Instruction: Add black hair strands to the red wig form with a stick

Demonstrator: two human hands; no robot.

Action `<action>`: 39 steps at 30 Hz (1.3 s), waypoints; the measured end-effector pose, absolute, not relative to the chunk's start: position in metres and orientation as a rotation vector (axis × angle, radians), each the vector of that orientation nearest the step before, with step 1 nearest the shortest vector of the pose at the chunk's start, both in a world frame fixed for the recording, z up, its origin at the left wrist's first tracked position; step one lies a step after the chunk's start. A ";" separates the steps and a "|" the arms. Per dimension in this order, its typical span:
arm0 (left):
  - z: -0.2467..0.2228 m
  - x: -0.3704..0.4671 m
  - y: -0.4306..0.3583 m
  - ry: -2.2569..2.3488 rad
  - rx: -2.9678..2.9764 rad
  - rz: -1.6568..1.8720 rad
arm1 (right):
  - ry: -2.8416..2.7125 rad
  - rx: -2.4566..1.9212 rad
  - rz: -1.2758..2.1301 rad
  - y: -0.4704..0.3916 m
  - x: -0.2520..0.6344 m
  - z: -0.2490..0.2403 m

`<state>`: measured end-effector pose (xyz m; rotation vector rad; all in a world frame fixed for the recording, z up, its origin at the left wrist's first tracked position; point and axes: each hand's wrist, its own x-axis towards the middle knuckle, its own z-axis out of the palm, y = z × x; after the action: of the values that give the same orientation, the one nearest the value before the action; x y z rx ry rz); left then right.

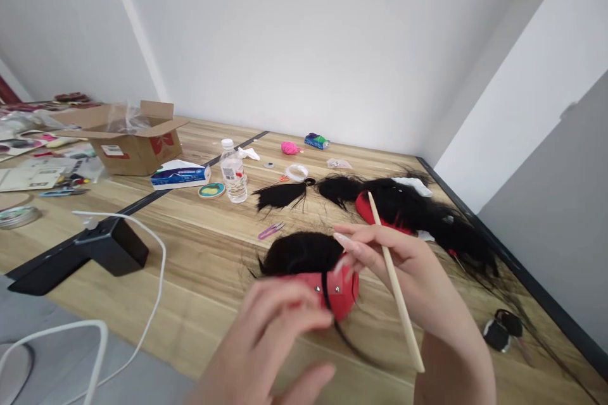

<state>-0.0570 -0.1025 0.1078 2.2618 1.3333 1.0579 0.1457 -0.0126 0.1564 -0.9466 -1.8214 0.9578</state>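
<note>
A red form [349, 300] bearing black hair [301, 253] lies on the wooden table, with two metal studs on its front. A thin black strand [325, 288] runs down across the form and trails over the table. My right hand [399, 266] is above its right side, fingers closed around a pale wooden stick [399, 297] that slants from upper left to lower right. In front of the form is my left hand [275, 342], blurred, with thumb and fingers apart and nothing seen between them.
Behind lie a tuft of black hair [280, 195], purple snips [270, 231], a water bottle [234, 174] and a tissue box [180, 176]. More black hair [403, 199] spreads at the right. A black stand [114, 245] with a white cable and a cardboard box [137, 145] are left.
</note>
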 end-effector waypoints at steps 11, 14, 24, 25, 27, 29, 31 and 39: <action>0.184 -0.016 -0.027 1.350 2.583 1.114 | -1.656 -0.977 0.699 -0.018 0.152 0.162; 0.187 -0.021 -0.020 1.294 2.462 1.024 | -1.636 -0.970 0.750 -0.019 0.153 0.163; 0.173 -0.043 -0.003 1.121 2.386 0.753 | -1.647 -0.999 0.822 -0.009 0.144 0.156; 0.172 -0.044 -0.002 1.111 2.388 0.741 | -1.641 -1.003 0.835 -0.008 0.144 0.156; 0.171 -0.046 0.000 1.086 2.384 0.745 | -1.633 -0.996 0.871 -0.007 0.144 0.156; 0.171 -0.048 0.002 1.052 2.362 0.789 | -1.642 -0.969 0.935 -0.005 0.145 0.156; 0.172 -0.051 0.003 1.017 2.324 0.877 | -1.663 -0.933 1.022 -0.003 0.147 0.156; 0.174 -0.056 0.007 0.802 2.026 1.137 | -1.597 -0.839 1.232 0.001 0.142 0.152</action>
<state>-0.0562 0.0070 0.1740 2.0259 0.8021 1.1367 0.1417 0.0008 0.1519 -0.8391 -1.5971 1.2321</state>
